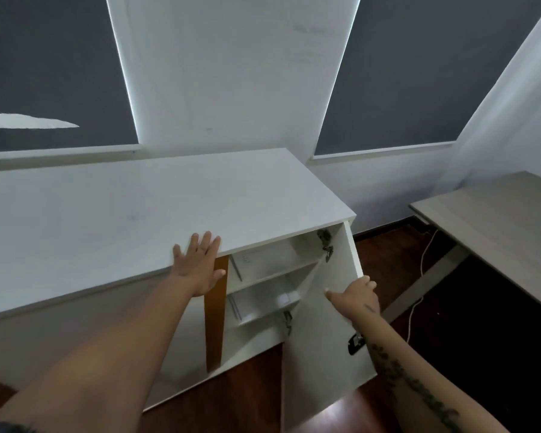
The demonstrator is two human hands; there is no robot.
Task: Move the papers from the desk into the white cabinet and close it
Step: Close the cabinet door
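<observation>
While the left hand (197, 264) lies flat, fingers spread, on the white laminate cabinet (107, 214), the right hand (356, 295) grips the top edge of its white panel door (322, 339), likely stiff and light-swinging; white papers (263, 257) sit shelved inside.

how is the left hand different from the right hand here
The left hand lies flat, fingers spread, on the cabinet top; the right hand curls its fingers over the top edge of the open door. The right hand's forearm is tattooed; the left hand's is bare. Both touch the white cabinet.
</observation>
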